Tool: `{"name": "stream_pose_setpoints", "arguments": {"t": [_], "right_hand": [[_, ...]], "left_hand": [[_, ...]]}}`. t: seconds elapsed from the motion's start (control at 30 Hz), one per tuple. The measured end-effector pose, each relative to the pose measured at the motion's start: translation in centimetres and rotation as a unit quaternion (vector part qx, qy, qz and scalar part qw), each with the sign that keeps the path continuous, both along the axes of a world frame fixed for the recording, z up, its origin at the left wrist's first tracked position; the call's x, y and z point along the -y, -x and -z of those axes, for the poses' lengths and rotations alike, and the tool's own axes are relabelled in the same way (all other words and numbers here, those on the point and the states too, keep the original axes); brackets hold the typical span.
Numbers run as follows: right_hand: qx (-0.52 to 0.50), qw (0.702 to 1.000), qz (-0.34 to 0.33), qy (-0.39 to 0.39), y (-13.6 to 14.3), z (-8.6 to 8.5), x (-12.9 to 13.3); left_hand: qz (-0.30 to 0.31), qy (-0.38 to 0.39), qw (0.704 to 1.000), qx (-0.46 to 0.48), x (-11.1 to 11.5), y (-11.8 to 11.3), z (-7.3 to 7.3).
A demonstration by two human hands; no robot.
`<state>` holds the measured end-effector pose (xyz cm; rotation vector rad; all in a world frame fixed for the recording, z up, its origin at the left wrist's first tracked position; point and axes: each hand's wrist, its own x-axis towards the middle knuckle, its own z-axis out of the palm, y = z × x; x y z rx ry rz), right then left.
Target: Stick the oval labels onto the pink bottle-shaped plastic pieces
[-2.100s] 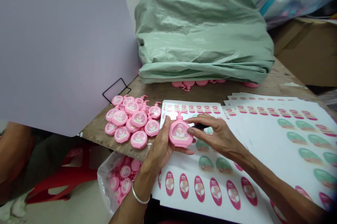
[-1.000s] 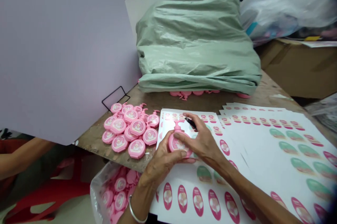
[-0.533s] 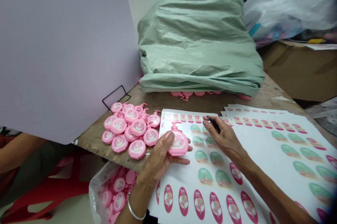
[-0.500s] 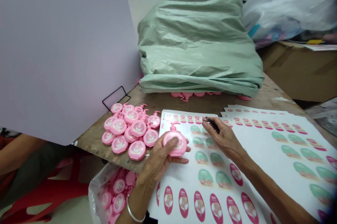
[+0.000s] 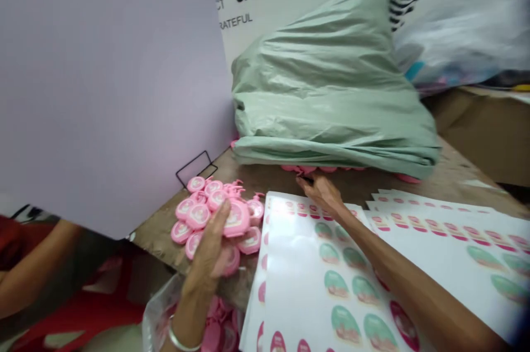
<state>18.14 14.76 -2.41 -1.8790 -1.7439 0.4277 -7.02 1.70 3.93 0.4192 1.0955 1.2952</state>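
My left hand (image 5: 209, 247) is over the heap of pink toy pump bottles (image 5: 197, 216) on the left of the table. It grips one pink pump bottle (image 5: 238, 218) with a round picture label on its face. My right hand (image 5: 323, 193) reaches to the front edge of the green bag (image 5: 331, 98). Its fingers are closed around a slim dark tool (image 5: 307, 179), whose kind is hard to make out. The fingertips are close to pink pieces (image 5: 300, 169) showing under the bag. Between my arms lies a stack of sticker sheets (image 5: 298, 269) with pink and green labels.
More sticker sheets (image 5: 434, 252) spread out on the right. A plastic-lined container (image 5: 155, 313) with pink bottles stands below the table edge. A black wire stand (image 5: 196, 167) sits by the pale panel (image 5: 116, 92). Another person's arm (image 5: 41, 264) is at far left.
My left hand has carried the pink pump bottle left to the heap. My right hand has moved from the sticker sheet up to the bag's edge. The view has shifted somewhat.
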Motion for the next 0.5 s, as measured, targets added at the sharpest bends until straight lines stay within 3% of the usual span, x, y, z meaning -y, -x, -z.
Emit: {"name": "stream_pose_setpoints", "arguments": {"t": [0.13, 0.23, 0.37, 0.5], "right_hand": [[0.009, 0.999, -0.033, -0.015, 0.3, 0.2, 3.4], [-0.025, 0.995, -0.072, -0.071, -0.4, -1.0, 7.5], [-0.104, 0.981, -0.118, -0.117, -0.5, -3.2, 12.9], [-0.108, 0.972, -0.134, -0.158, -0.1, -4.1, 16.1]], "left_hand": [[0.085, 0.018, 0.990, 0.111, 0.5, -2.6, 1.2], [0.126, 0.031, 0.977, 0.168, 1.0, -4.0, 2.0], [0.154, 0.054, 0.970, 0.178, 1.9, -5.8, 2.6], [0.178, 0.036, 0.971, 0.153, 3.1, -7.4, 2.8]]}}
